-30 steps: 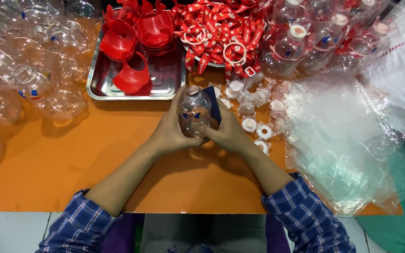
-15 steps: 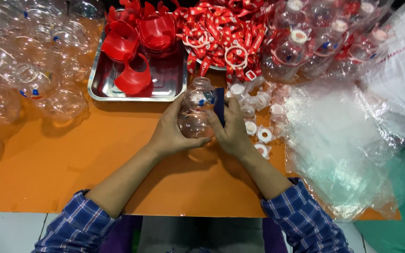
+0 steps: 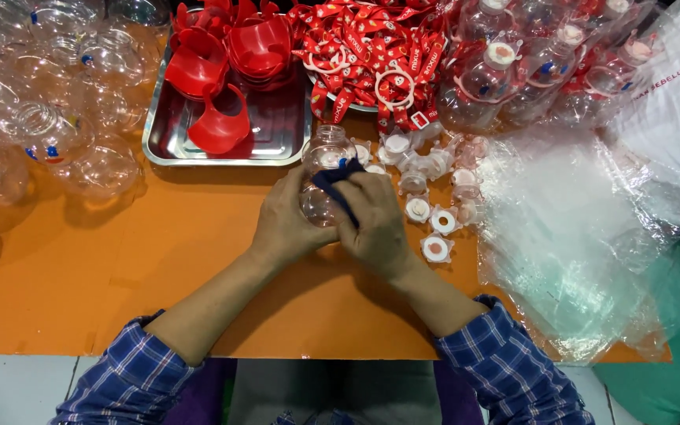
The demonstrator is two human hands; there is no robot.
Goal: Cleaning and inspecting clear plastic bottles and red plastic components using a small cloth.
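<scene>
Near the steel tray (image 3: 277,149), a clear bottle (image 3: 323,161) is gripped by the left hand (image 3: 289,220); a dark cloth (image 3: 338,182) is pressed against it by the clenched right hand (image 3: 375,224).

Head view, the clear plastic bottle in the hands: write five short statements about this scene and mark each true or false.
1. The left hand grips the clear plastic bottle from its side. True.
2. The right hand presses a dark blue cloth against the bottle. True.
3. The bottle has a white cap screwed on. False: its mouth is open and uncapped.
4. The red plastic holders lie in the rectangular metal tray. True.
5. The loose white caps lie to the left of the hands. False: they lie to the right, on the orange table surface.
</scene>
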